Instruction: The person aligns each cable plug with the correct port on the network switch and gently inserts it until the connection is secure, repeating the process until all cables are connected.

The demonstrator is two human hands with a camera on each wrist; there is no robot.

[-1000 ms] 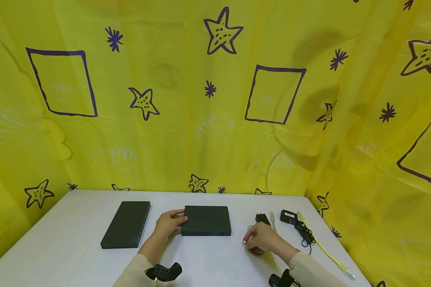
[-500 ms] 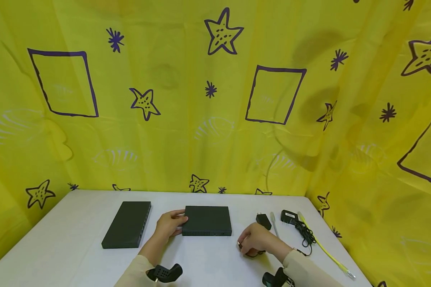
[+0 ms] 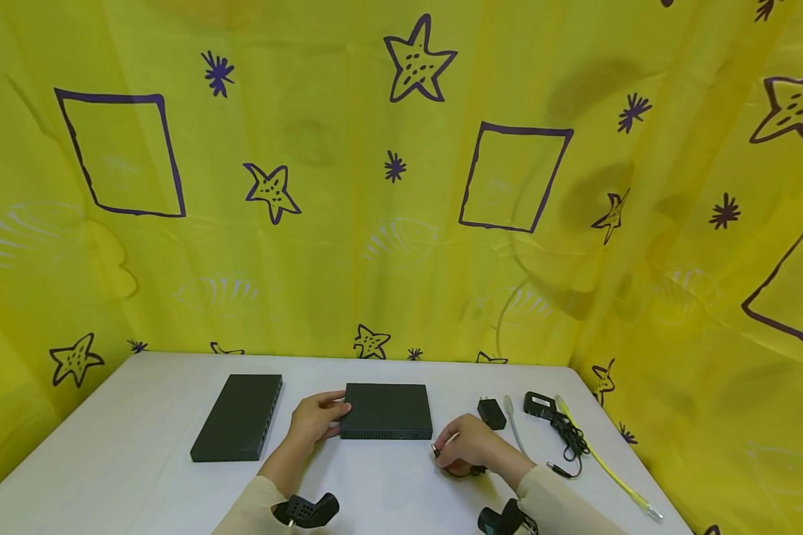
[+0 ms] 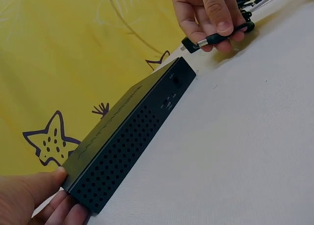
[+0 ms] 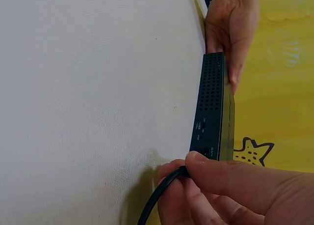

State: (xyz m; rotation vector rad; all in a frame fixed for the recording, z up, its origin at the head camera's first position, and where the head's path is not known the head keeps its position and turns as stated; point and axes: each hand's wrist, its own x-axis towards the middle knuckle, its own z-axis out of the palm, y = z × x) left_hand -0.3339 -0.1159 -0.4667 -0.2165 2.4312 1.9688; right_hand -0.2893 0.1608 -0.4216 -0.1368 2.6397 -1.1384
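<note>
My left hand (image 3: 316, 417) grips the left end of a black network switch (image 3: 387, 410), thumb on top and fingers underneath. The switch's vented side (image 4: 122, 146) faces me, with a round power socket (image 4: 175, 80) near its right end. Just right of the switch, my right hand (image 3: 470, 444) pinches a black power cable's barrel plug (image 4: 208, 40) between thumb and fingers. The plug's metal tip points toward the switch and is apart from it in the left wrist view. In the right wrist view the cable (image 5: 157, 198) trails from my fingers, which hide the plug.
Another black network switch (image 3: 237, 417) lies at the left of the white table (image 3: 140, 446). To the right are a black power adapter (image 3: 491, 414), a grey cable (image 3: 515, 427), a second adapter (image 3: 539, 405) with a bundled cord (image 3: 567, 432), and a yellow network cable (image 3: 609, 464).
My right hand has moved left toward the switch, carrying the plug and its cable. The left hand and the switch have stayed in place.
</note>
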